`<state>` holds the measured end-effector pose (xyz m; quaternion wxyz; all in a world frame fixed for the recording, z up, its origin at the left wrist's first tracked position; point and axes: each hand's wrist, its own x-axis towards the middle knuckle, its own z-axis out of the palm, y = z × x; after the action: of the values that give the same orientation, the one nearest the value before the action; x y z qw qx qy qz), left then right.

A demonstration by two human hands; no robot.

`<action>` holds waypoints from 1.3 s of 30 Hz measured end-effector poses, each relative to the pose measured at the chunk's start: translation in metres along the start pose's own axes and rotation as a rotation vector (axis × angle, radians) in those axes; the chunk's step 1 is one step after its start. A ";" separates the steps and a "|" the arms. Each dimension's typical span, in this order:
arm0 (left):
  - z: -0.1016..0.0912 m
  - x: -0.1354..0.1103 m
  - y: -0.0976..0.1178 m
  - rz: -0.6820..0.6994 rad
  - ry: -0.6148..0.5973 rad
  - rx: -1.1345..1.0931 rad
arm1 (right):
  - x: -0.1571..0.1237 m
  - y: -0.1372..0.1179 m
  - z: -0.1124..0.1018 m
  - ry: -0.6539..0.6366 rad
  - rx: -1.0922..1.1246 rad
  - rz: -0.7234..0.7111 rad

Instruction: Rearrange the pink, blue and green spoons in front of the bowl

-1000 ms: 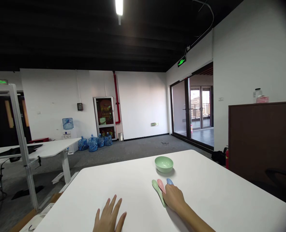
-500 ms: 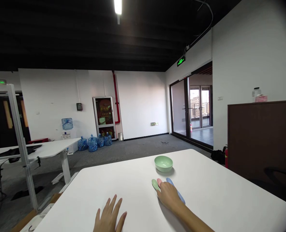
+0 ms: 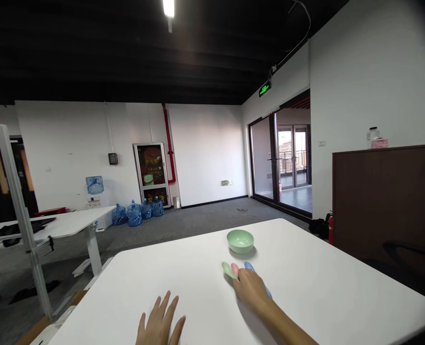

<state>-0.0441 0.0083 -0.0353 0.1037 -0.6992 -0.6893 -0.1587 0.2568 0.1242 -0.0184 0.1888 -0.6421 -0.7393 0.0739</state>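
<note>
My right hand (image 3: 251, 288) is closed at the spoons on the white table (image 3: 190, 278). A green spoon (image 3: 228, 269) runs in between its thumb and forefinger, bowl end pointing away to the left. Close beside it the bowl of a pink spoon (image 3: 235, 269) shows, its handle hidden by the fingers. A blue spoon (image 3: 248, 266) lies along the far right side of this hand, partly covered by it. Beyond the spoons stands a green bowl (image 3: 240, 241), upright, with nothing visible inside. My left hand (image 3: 158, 323), fingers spread, is low over the table's near left part, holding nothing.
To the left are another white table (image 3: 68, 224) and a metal post (image 3: 18, 191). Several blue water bottles (image 3: 134, 214) stand on the floor by the far wall. A brown cabinet (image 3: 381, 201) is on the right, beyond the table's edge.
The view has turned slightly to the right. At my right hand the green spoon lies a little more slanted and shows more of its neck. My left hand stays spread.
</note>
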 end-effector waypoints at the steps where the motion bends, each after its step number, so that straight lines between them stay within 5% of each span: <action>1: 0.000 0.000 0.001 0.005 0.002 0.001 | 0.000 0.006 -0.004 0.012 -0.004 0.028; 9: -0.008 0.001 0.012 0.017 0.002 -0.026 | 0.011 0.070 -0.033 0.068 -0.129 0.162; 20: -0.013 0.005 0.014 0.015 0.012 -0.033 | 0.026 0.142 -0.026 0.006 -0.282 0.216; 39: -0.026 0.007 0.027 0.004 -0.056 0.034 | 0.016 0.144 -0.025 0.022 -0.282 0.202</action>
<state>-0.0194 0.0049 -0.0061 0.0965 -0.7028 -0.6933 -0.1270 0.3975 0.1606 -0.0434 0.0968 -0.7339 -0.6721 -0.0190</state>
